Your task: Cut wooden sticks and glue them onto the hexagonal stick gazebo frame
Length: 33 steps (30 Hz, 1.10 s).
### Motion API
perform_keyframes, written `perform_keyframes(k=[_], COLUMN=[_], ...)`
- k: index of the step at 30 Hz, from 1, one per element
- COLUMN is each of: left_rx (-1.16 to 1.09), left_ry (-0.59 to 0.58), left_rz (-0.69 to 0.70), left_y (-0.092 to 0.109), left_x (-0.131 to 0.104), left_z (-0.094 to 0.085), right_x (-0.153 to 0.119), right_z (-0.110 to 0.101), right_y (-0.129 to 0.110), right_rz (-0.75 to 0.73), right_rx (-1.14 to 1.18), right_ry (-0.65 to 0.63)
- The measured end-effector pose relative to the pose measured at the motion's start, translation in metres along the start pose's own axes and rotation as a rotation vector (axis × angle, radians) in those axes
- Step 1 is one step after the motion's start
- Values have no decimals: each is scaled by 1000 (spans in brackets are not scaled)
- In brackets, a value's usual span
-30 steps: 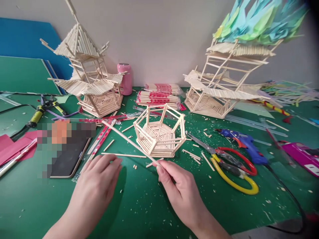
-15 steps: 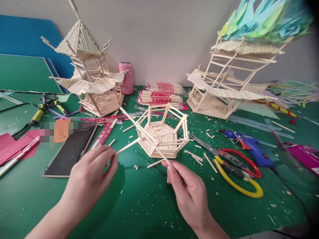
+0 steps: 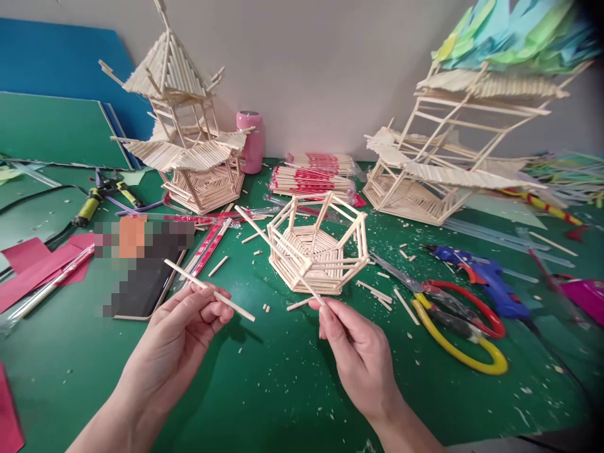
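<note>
Against a grey wall (image 3: 302,82), a stick tower (image 3: 184,157) and, to the right, a paper-topped tower (image 3: 462,175) are standing on a green table (image 3: 264,402) strewn with wood scraps. Between the phone (image 3: 151,289) and the scissors (image 3: 421,302), an open stick frame (image 3: 318,248) is resting upright, its thin rails circling a flat floor. Before it, two hands are working apart: the left hand (image 3: 174,333) is pinching a pale stick (image 3: 240,310) around its middle, while the right hand (image 3: 358,346) is gripping the near end of a second stick (image 3: 252,224), which is slanting across the frame's near left side. Whether stick and frame are touching, the view is not showing. Held only by one end, that second stick is probably posing the chief hazard: a small turn of the wrist could be swinging its far tip widely, catching a rail and straining a joint. Scissor blades are lying just beside the frame, so a stray push could be jarring it. Farther right, a glue gun (image 3: 481,277) is trailing its cord, which a passing forearm could be snagging, dragging the tool along.
</note>
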<state>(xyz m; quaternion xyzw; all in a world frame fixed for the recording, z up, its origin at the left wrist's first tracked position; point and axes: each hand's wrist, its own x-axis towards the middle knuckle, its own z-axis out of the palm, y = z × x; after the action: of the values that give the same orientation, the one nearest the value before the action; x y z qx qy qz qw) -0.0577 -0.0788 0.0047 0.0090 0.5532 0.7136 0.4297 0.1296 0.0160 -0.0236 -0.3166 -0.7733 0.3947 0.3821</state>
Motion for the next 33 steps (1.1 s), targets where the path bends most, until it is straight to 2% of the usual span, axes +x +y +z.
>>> perform_keyframes(k=[12, 18, 22, 26, 33], left_rx=[148, 213, 205, 214, 215], left_ry=[-37, -14, 20, 38, 47], left_rz=[25, 169, 202, 249, 230], left_y=[1, 1, -3, -6, -8], left_x=[6, -5, -13, -16, -17], left_z=[2, -2, -8, -16, -23], right_x=[1, 3, 16, 33, 56], right_z=[2, 6, 19, 40, 74], right_y=[4, -1, -18, -31, -23], right_rz=[-34, -73, -105, -141, -226], right_rx=[-65, -182, -301, -319, -437], right_ry=[-60, -149, -284, -317, -301])
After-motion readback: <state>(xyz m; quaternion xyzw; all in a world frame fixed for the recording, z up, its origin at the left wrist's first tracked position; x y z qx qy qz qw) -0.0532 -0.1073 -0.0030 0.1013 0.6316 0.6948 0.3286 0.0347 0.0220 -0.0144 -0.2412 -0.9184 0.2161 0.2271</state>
